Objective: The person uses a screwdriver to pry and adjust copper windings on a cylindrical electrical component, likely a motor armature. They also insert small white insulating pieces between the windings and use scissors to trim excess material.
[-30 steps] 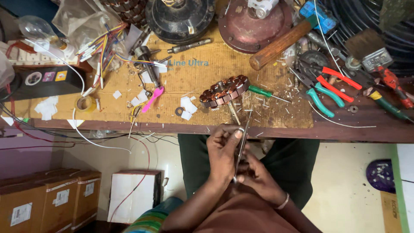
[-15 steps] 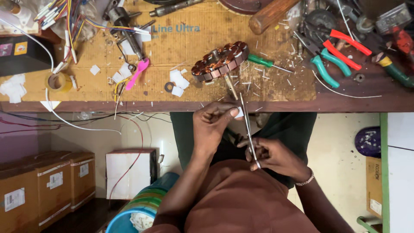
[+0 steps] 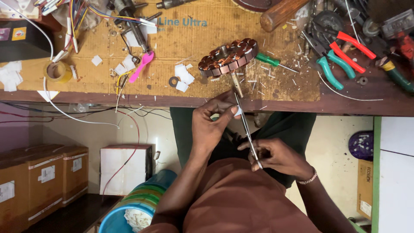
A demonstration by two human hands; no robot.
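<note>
Cluttered wooden workbench (image 3: 345, 105), cardboard boxes (image 3: 41, 177) below

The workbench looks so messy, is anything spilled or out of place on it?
Yes. Small white paper scraps and short wire offcuts lie scattered over the workbench around the copper-wound stator. Loose wires trail over its front edge. The left hand pinches a white scrap; the right hand holds scissors.
</note>
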